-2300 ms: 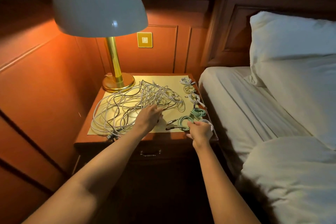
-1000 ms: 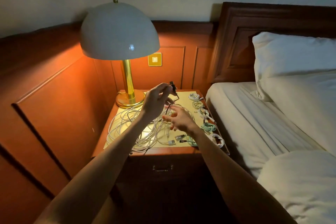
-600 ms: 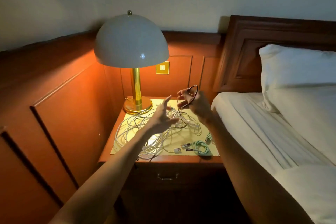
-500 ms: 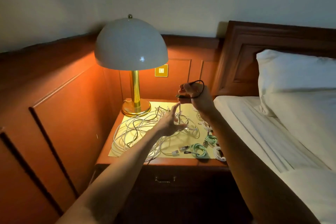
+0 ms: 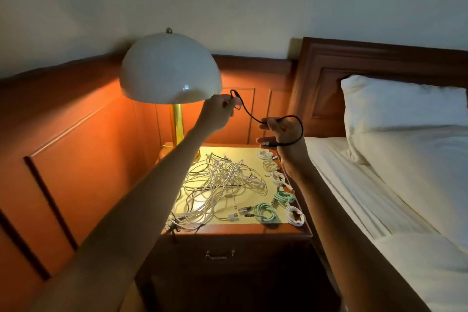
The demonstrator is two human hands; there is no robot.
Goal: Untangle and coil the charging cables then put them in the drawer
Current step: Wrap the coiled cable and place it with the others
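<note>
A short black cable (image 5: 249, 114) hangs in the air between both hands, above the nightstand. My left hand (image 5: 219, 111) pinches one end of it up beside the lampshade. My right hand (image 5: 283, 134) holds the other end, with the cable looped round the hand and its USB plug (image 5: 267, 144) sticking out to the left. Below, a tangle of white cables (image 5: 217, 185) covers the yellow mat (image 5: 243, 157). Several coiled cables lie along the mat's right edge, among them a green coil (image 5: 264, 211) and a white coil (image 5: 293, 215). The drawer (image 5: 220, 254) under the top is closed.
A brass lamp with a white dome shade (image 5: 169, 71) stands at the nightstand's back left. Wood panelling runs along the left and rear walls. A bed with white sheets (image 5: 379, 185) and a pillow (image 5: 402, 114) is directly to the right.
The black cable has come free of the tangle. My left hand rose from the pile and took one end, pulling it up and left, while the right hand kept the looped end.
</note>
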